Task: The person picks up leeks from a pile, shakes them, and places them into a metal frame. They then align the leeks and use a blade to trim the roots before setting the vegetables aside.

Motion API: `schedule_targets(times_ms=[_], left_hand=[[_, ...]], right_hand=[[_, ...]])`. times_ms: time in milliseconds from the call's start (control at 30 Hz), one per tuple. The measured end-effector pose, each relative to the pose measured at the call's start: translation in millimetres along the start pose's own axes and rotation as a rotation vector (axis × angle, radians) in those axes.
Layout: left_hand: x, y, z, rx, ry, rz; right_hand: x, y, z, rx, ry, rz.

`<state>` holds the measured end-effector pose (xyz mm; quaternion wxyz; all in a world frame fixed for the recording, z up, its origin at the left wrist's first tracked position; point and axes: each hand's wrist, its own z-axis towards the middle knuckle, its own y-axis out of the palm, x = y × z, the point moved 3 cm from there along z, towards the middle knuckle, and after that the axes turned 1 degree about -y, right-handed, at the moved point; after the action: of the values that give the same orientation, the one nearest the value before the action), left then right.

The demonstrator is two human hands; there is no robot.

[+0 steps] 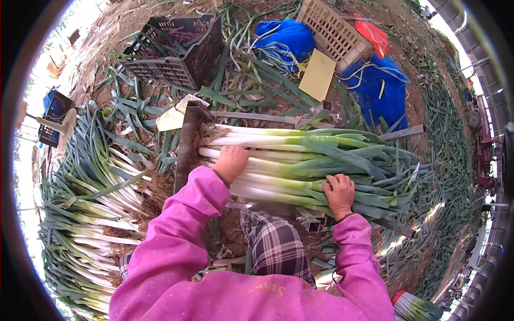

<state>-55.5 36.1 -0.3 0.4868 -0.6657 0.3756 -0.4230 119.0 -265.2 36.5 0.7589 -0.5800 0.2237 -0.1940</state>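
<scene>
A row of leeks [278,165] lay across a metal frame [257,117], with roots on the left and green leaves on the right. The roots sat by the upright end plate [187,144], maybe because a flat wall helps line them up. The left hand [231,163] was on the white stalks; its fingers were bent down, but I could not tell if they pinched any. The right hand [339,193] lay on the green part, its fingers a little spread. With one hand on each part, the long leeks were perhaps easier to hold flat. A big pile of leeks [96,214] lay to the left, likely easy to reach. Far away stood a black crate [171,72] and a tan crate [332,32]
</scene>
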Motion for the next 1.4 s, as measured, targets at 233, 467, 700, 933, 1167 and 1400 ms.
schedule_targets(times_ms=[233, 467, 700, 933, 1167, 1400], left_hand=[[45.1, 20.6, 66.7, 0.245, 0.014, -0.307], [46.2, 23.1, 5.1, 0.179, 0.223, -0.413], [53.6, 38.3, 10.5, -0.003, -0.054, -0.269], [-70.9, -161.3, -146.3, -0.220, -0.196, -0.158], [-354.8, -28.7, -359.8, -0.230, -1.035, 0.111], [-380.3, 87.4, -320.2, -0.054, -0.964, 0.101]], right_hand=[[-12.3, 9.9, 5.3, 0.026, -0.044, 0.059], [-20.9, -27.3, 6.9, -0.180, -0.004, 0.028], [-69.8, -18.7, 78.5, -0.115, -0.293, 0.153], [-35.6, 45.6, 54.3, -0.611, -0.177, -0.064], [-48.2, 35.8, 61.7, -0.696, -0.217, -0.166], [-56.6, 40.5, 59.2, -0.755, -0.002, -0.283]])
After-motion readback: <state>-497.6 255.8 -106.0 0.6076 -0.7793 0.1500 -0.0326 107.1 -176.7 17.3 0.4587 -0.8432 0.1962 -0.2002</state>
